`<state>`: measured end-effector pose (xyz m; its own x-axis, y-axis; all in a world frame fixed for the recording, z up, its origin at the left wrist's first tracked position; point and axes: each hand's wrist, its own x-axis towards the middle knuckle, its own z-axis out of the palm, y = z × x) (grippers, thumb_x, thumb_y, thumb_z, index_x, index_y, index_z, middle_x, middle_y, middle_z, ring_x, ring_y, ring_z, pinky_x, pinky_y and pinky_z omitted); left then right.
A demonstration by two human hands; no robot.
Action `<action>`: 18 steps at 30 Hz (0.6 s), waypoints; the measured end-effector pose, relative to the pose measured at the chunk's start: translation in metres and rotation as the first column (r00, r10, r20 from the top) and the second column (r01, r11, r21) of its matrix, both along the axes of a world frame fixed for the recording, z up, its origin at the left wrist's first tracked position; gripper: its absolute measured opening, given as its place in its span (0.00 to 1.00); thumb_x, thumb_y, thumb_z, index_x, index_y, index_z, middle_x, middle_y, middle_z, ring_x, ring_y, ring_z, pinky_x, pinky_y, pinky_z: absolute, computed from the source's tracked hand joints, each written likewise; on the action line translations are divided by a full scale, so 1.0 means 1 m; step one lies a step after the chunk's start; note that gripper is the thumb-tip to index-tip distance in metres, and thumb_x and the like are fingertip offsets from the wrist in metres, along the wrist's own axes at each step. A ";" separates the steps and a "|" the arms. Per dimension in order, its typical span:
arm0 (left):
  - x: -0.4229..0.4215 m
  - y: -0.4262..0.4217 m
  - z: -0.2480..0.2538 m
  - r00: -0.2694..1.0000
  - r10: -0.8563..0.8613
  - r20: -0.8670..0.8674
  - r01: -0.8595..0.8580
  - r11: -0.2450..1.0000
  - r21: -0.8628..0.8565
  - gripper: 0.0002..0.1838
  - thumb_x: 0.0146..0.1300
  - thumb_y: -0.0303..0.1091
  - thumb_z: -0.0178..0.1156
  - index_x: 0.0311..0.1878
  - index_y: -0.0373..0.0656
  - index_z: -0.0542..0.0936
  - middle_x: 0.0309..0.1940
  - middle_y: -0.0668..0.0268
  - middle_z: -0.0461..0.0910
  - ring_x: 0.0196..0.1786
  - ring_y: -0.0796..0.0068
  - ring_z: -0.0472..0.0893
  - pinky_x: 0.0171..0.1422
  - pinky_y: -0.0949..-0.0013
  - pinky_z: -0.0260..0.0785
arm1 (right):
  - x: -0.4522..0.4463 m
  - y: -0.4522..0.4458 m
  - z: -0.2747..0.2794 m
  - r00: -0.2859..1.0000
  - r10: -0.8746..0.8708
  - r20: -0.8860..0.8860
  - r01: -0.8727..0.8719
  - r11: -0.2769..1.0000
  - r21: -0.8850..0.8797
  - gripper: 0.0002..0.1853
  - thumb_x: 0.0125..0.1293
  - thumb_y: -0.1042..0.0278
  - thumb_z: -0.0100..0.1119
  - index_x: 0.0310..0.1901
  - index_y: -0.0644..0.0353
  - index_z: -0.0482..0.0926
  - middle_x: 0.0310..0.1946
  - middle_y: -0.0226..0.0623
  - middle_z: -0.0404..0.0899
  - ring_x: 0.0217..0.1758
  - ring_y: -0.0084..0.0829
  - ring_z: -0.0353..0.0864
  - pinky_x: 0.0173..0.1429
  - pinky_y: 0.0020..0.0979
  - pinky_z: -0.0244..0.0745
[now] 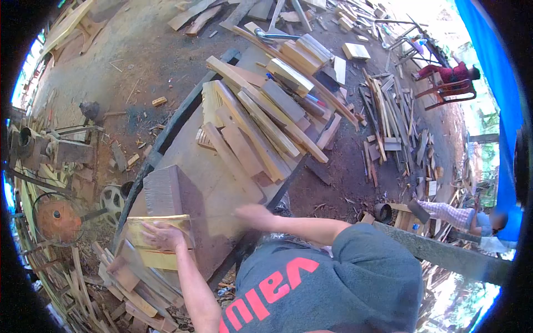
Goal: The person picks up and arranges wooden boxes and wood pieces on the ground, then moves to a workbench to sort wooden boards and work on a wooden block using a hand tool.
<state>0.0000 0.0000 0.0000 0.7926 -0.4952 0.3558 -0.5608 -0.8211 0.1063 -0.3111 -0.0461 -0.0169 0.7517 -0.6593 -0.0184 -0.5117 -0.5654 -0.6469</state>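
My left hand (162,236) lies on a pale yellow wooden block (161,259), its fingers stretched out across the wood near the upper edge. The block rests against a larger grey-brown wood block (162,191) on the workbench (186,150). To the right, my right hand (254,215) is closed and smeared by motion. From it a thin, straight tool (214,216) points left toward the yellow block's upper right corner. Its exact kind is too blurred to tell, and its handle is hidden in the fist.
Several planks (250,130) are piled on the bench's far part. Offcuts (133,283) lie at lower left, near a wheeled machine (58,216). More scrap wood (388,116) covers the ground. One person (452,75) sits on a chair; another person (461,215) is at right.
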 end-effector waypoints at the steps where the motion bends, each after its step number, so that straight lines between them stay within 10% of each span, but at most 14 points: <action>1: -0.005 -0.005 0.007 0.999 0.040 -0.016 -0.040 0.999 0.025 0.27 0.72 0.49 0.34 0.72 0.57 0.52 0.73 0.57 0.48 0.73 0.47 0.49 0.65 0.29 0.46 | -0.016 -0.001 0.003 1.000 0.018 0.019 -0.018 0.999 -0.027 0.10 0.60 0.69 0.52 0.43 0.56 0.68 0.29 0.37 0.71 0.34 0.39 0.77 0.34 0.38 0.74; 18: -0.021 -0.010 0.034 0.957 0.216 -0.195 -0.175 0.962 0.211 0.28 0.72 0.52 0.32 0.72 0.58 0.53 0.72 0.57 0.50 0.73 0.46 0.50 0.62 0.30 0.53 | -0.133 -0.038 0.057 0.930 -0.365 -0.045 0.367 0.927 0.070 0.08 0.66 0.66 0.49 0.41 0.61 0.70 0.34 0.48 0.75 0.39 0.49 0.77 0.42 0.45 0.73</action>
